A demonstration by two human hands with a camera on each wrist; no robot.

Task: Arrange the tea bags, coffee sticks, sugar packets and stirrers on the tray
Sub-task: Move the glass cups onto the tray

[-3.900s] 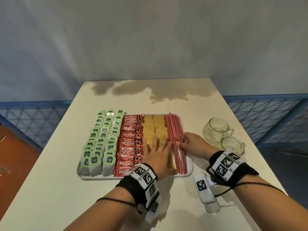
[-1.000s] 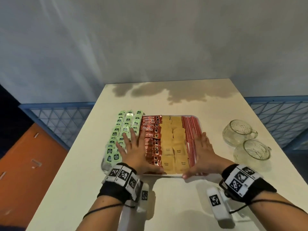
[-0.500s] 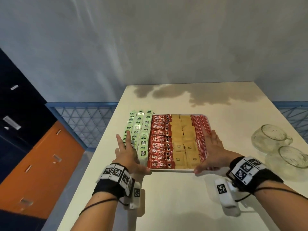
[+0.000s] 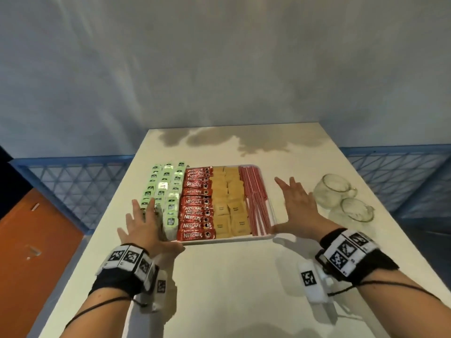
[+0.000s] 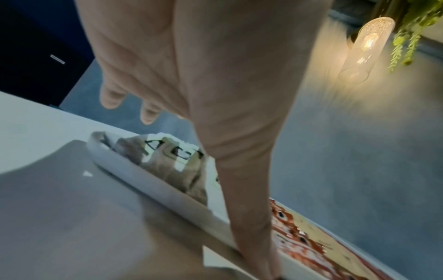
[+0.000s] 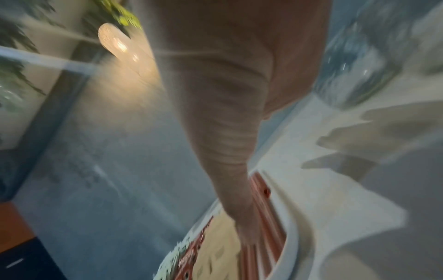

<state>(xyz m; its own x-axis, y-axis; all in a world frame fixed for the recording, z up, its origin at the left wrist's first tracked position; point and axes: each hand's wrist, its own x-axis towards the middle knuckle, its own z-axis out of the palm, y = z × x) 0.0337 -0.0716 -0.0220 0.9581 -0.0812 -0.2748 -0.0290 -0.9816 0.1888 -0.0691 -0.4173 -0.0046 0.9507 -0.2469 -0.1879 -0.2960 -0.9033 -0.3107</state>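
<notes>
Two hands flank the tray (image 4: 227, 239) from where I watch, one at each side. My left hand (image 4: 144, 228) sits at the tray's near-left corner, fingers straight and spread, thumb stretched along the near rim; the left wrist view shows that thumb lying on the rim, with nothing gripped. My right hand (image 4: 296, 209) is at the tray's right edge, fingers straight and fanned out, thumb reaching toward the near-right corner. The right wrist view is blurred, so I cannot tell whether that thumb touches the rim — the hand holds nothing.

On the tray the goods lie in four bands running away from me. Green tea bags (image 4: 168, 189) fill the left side in three columns, partly hidden behind my left fingers. Just right of them, red coffee sticks (image 4: 197, 206) are stacked crosswise, overlapping. Next come tan sugar packets (image 4: 228, 203) in two columns, then red-and-white stirrers (image 4: 256, 198) laid lengthwise against the right rim.

The tray rests on the pale surface (image 4: 231, 289), toward its middle. Well to the right of the tray stand two glass cups (image 4: 341, 198), side by side — apart from my right hand.
</notes>
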